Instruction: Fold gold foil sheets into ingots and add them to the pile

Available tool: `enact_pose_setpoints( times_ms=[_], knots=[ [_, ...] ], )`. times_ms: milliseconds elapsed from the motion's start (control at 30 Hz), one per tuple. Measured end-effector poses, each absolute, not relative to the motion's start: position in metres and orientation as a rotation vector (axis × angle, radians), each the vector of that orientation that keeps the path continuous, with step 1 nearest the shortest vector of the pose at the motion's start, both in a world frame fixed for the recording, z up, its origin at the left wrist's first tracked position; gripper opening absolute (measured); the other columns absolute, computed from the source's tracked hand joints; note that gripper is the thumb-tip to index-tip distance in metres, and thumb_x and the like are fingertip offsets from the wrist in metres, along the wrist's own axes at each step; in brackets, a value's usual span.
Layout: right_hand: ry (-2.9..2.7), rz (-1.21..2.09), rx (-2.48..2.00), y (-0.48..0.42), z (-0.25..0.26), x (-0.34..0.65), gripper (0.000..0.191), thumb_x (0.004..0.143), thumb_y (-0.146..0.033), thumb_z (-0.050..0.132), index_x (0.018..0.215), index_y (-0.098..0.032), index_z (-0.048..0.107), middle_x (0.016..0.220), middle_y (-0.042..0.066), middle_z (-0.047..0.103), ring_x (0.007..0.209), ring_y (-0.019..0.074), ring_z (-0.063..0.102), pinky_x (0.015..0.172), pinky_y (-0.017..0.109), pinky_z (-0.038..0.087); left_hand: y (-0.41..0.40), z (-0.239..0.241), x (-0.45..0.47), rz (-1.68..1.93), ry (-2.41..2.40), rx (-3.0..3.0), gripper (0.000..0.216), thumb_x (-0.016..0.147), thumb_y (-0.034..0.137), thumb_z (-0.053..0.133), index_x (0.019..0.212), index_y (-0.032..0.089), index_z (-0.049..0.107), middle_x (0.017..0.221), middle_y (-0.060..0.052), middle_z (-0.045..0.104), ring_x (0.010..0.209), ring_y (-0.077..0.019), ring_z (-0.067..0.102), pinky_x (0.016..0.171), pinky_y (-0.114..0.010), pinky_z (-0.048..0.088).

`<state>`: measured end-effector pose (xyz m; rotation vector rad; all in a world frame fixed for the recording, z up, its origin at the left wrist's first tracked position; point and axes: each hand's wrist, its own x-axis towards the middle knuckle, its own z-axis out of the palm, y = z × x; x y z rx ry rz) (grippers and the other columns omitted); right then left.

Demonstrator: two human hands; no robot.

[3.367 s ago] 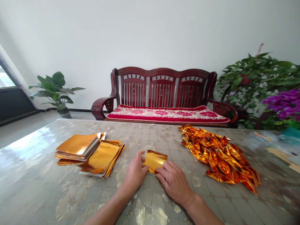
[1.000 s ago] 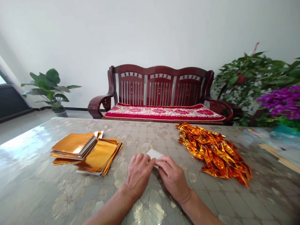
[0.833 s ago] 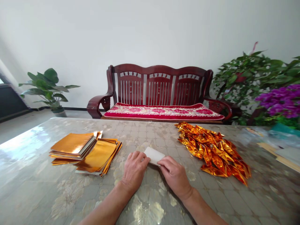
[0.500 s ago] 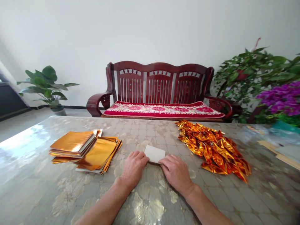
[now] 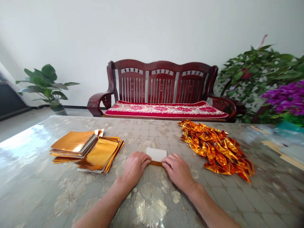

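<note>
A small sheet of foil paper [image 5: 156, 154] lies between my hands, its white side up and a narrow gold strip along the near edge. My left hand [image 5: 137, 163] pinches the near left corner, fingers closed. At the near right corner my right hand [image 5: 177, 167] grips the same sheet between thumb and fingers. To the left are stacks of gold foil sheets [image 5: 99, 153], loosely overlapping. A pile of folded gold foil pieces [image 5: 216, 147] with pointed ends spreads out on the right.
The table [image 5: 152, 202] has a glossy, flower-patterned clear cover. Clear plastic bags [image 5: 257, 133] and flat tan and grey sheets [image 5: 289, 152] lie at the right edge. Behind the table stands a red wooden bench [image 5: 161, 85], with potted plants [image 5: 48, 85] and purple flowers [image 5: 285, 98] at the sides.
The near edge of the sheet now shows a gold strip folded up over the white side. Both hands have stayed at its corners, with the fingers shifted slightly.
</note>
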<state>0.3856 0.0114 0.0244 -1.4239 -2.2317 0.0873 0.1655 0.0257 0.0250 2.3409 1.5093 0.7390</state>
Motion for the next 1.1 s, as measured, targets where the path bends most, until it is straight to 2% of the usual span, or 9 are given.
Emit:
enact_pose_setpoints(
  times_ms=[267,467,733,1100],
  knots=[
    [-2.239,0.061,-1.512,0.015,0.027,0.384,0.018,0.097,-0.027,0.055,0.083,-0.024,0.066,0.082,0.001,0.067,0.084,0.0189,0.056,0.070,0.029,0.037,0.029,0.024,0.168,0.707,1.583,2.302,0.021,0.095,0.027,0.053,0.097,0.025,0.073,0.093,-0.006,0.073,0.089,-0.0231,0.064,0.080,-0.030,0.040],
    [-2.213,0.079,-1.599,0.019,0.026,0.381,0.014,0.096,-0.025,0.057,0.084,-0.023,0.065,0.083,0.001,0.068,0.083,0.0190,0.057,0.069,0.029,0.035,0.029,0.026,0.172,0.610,1.672,2.374,0.022,0.098,0.030,0.047,0.100,0.024,0.069,0.093,-0.006,0.072,0.090,-0.0230,0.063,0.081,-0.031,0.039],
    [-2.180,0.148,-1.559,0.020,0.025,0.381,0.016,0.097,-0.026,0.053,0.085,-0.022,0.063,0.088,0.001,0.067,0.089,0.0185,0.057,0.075,0.027,0.036,0.027,0.029,0.174,0.495,1.718,2.355,0.021,0.100,0.029,0.044,0.098,0.024,0.064,0.094,-0.004,0.071,0.093,-0.0205,0.063,0.083,-0.028,0.040],
    [-2.199,0.182,-1.655,0.021,0.031,0.377,0.015,0.095,-0.026,0.053,0.085,-0.023,0.063,0.081,0.000,0.067,0.081,0.0174,0.057,0.068,0.027,0.030,0.027,0.033,0.178,0.424,1.822,2.369,0.017,0.100,0.030,0.044,0.099,0.023,0.060,0.094,-0.002,0.072,0.091,-0.0196,0.065,0.078,-0.028,0.041]
  ],
)
